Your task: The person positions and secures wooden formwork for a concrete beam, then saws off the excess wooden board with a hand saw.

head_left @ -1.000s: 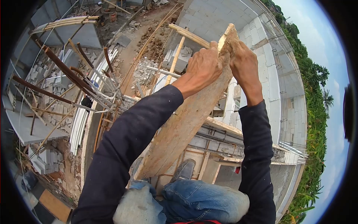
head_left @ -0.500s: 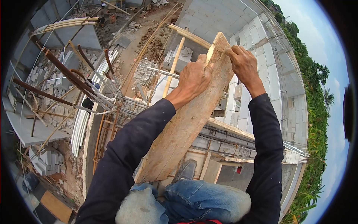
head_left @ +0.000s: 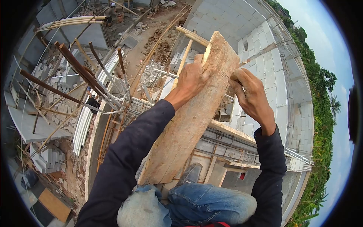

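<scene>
A long, rough wooden plank (head_left: pixel 185 130) slants up from near my knees, its far end raised. My left hand (head_left: pixel 193 77) is closed around the plank's left edge close to that end, thumb on the face. At the right edge, my right hand (head_left: pixel 251 94) pinches what looks like a thin wire (head_left: pixel 224 72), which runs across the plank's face toward my left hand. The fingertips hide the wire's end. My left fingers are partly hidden behind the board.
Below the plank lie steel reinforcing bars (head_left: pixel 230 140) and formwork. Rusty upright bars (head_left: pixel 81 70) stand to the left, with white pipes (head_left: pixel 85 126) beside them. A pale block wall (head_left: pixel 270 72) rises at the right. A person (head_left: pixel 110 14) is far off at upper left.
My right hand has moved down and slightly right along the plank's edge, drawing away from its top. My left hand keeps its hold, slightly lower left. The view has shifted slightly.
</scene>
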A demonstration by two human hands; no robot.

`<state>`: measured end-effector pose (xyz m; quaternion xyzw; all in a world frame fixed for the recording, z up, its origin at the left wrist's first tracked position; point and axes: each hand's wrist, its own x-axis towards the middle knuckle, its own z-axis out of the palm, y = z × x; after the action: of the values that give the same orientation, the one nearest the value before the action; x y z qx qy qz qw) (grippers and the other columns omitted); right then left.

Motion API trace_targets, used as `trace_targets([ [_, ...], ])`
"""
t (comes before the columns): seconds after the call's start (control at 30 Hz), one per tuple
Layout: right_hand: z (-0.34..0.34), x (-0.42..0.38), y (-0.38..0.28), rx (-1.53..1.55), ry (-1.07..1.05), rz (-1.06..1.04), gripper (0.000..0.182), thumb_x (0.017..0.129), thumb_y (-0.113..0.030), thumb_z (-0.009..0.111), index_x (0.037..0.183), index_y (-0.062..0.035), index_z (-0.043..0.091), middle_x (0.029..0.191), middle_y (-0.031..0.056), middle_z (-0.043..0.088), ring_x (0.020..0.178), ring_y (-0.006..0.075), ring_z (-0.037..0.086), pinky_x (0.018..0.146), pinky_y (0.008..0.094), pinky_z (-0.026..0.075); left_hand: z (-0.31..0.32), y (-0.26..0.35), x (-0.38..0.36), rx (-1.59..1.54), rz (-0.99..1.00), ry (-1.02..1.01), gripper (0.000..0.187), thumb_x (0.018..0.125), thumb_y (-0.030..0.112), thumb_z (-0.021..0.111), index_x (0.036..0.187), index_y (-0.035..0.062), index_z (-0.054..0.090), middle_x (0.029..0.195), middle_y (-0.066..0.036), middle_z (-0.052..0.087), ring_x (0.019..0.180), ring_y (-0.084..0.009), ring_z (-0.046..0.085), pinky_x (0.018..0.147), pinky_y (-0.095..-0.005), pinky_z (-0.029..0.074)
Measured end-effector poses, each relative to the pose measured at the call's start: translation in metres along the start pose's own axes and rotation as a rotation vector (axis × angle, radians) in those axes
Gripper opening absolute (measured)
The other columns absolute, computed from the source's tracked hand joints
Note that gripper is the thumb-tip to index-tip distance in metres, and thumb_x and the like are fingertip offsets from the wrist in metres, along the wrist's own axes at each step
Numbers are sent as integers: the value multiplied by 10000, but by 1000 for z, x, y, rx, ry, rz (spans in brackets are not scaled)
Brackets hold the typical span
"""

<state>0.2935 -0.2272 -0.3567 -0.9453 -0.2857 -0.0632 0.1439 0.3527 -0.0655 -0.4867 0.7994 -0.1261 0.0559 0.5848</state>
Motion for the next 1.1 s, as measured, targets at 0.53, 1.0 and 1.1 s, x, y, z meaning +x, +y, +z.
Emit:
trace_targets([
  [0.53,47,40,42,403,716,245,151,894,-121,662,818,-19,581,777,51,643,688,93,587,631,279,500,-2,45,-18,-174,38,-36,498,873,120,645,1299,33,401,1028,-217,662,932,-297,676,793,-392,535],
  [1.0,42,30,69,677,693,402,185,918,-99,597,807,-51,457,694,21,527,595,109,526,607,289,531,-10,29,-18,-246,23,-15,495,870,111,637,1293,-1,406,1075,-234,642,986,-307,657,842,-392,513],
  [1.1,24,-10,68,860,618,412,196,945,-141,586,811,-64,466,685,17,520,626,92,555,616,281,545,-27,4,-13,-241,10,41,500,870,126,641,1299,-4,419,1116,-206,621,1026,-269,630,876,-371,501],
])
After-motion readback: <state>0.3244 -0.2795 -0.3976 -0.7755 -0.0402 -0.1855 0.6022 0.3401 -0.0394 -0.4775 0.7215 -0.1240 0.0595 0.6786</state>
